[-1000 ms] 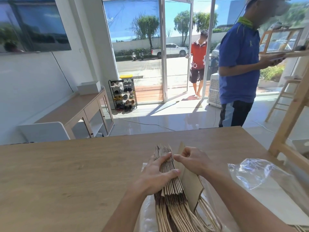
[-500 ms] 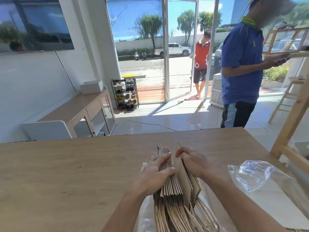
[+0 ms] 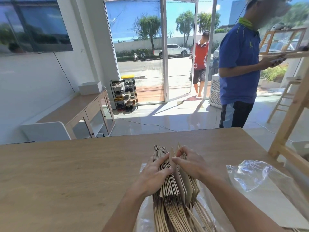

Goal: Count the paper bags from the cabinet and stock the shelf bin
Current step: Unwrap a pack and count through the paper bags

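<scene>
A thick stack of flat brown paper bags (image 3: pixel 173 186) stands on edge on the wooden table (image 3: pixel 66 173), twisted handles pointing toward me. My left hand (image 3: pixel 154 174) lies over the left part of the stack, fingers and thumb curled on the bag edges. My right hand (image 3: pixel 190 162) grips the right part, its fingers curled over the top edges of several bags that lean away from the rest. A narrow gap shows between the two bundles.
Crumpled clear plastic wrap (image 3: pixel 254 176) lies on the table to the right, more under the bags. A wooden shelf frame (image 3: pixel 291 114) rises at the right edge. A person in a blue shirt (image 3: pixel 239 67) stands beyond the table. A low cabinet (image 3: pixel 83 113) lines the left wall.
My right hand has peeled further bags off to the right, so the right bundle has grown. My left thumb has shifted along the remaining stack. The view moved slightly.
</scene>
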Tool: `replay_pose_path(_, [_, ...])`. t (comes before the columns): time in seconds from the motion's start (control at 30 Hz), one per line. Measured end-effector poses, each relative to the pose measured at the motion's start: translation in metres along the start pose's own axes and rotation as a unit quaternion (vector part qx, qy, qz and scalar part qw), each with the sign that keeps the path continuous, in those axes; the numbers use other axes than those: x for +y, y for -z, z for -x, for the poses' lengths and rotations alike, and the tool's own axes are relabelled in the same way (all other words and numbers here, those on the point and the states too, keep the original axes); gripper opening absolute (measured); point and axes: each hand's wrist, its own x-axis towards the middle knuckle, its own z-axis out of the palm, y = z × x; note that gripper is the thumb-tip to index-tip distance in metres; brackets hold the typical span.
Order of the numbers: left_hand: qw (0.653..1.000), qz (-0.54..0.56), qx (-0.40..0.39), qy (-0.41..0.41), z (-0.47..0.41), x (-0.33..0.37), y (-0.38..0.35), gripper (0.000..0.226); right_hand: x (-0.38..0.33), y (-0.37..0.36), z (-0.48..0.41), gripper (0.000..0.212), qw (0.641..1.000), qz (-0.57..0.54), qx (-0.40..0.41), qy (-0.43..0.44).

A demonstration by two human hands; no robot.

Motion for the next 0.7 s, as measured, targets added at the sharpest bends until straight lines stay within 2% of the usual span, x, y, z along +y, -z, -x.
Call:
replay_pose_path(0.13, [1.0, -0.003, -0.006, 0.0, 0.0042, 0.0028, 0.0019, 0.068, -0.0048, -0.0015, 0.0018, 0.03, 1.0, -0.01, -0.011, 0.016])
replay_pose_path(0.27, [1.0, -0.019, -0.009, -0.005, 0.0062, 0.0033, 0.0033, 0.059, -0.0089, -0.0035, 0.0024, 0.016, 1.0, 0.002, -0.011, 0.008])
replay_pose_path(0.33, [1.0, -0.021, -0.01, -0.001, 0.0067, 0.0033, 0.003, 0.059, -0.0079, -0.0042, 0.0032, 0.023, 1.0, 0.011, -0.005, 0.003])
replay_pose_path(0.57, [1.0, -0.03, -0.004, -0.008, 0.0051, -0.0004, 0.0024, 0.059, -0.0047, -0.0032, 0.0066, 0.028, 1.0, 0.005, 0.008, 0.001])
replay_pose_path(0.7, [0.999, -0.031, -0.002, -0.009, 0.0044, -0.0006, 0.001, 0.059, -0.004, -0.0034, 0.0055, 0.014, 1.0, 0.005, 0.004, -0.006])
